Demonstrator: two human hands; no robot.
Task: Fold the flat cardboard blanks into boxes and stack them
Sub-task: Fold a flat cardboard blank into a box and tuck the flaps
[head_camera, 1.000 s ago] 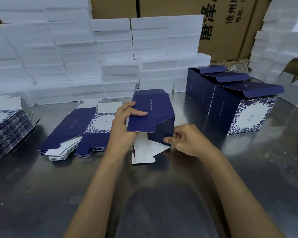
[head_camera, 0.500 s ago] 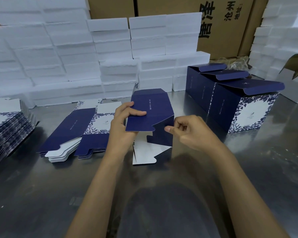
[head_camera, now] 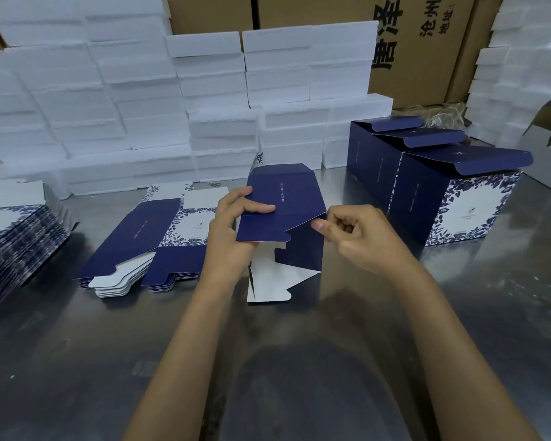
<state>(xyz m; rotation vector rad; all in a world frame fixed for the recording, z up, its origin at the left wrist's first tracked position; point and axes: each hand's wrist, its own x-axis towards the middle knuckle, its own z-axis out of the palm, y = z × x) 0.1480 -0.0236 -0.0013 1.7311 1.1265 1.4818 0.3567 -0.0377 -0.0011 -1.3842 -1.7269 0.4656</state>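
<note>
two hands work on one half-folded dark blue cardboard box [head_camera: 283, 214]. the left hand [head_camera: 233, 237] pinches its top flap. the right hand [head_camera: 360, 233] is curled up beside it, holding nothing.

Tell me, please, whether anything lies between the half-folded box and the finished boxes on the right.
Nothing visible does. The half-folded box, held in the left hand, is separated from the finished boxes only by bare metal table and the right hand itself.
</note>
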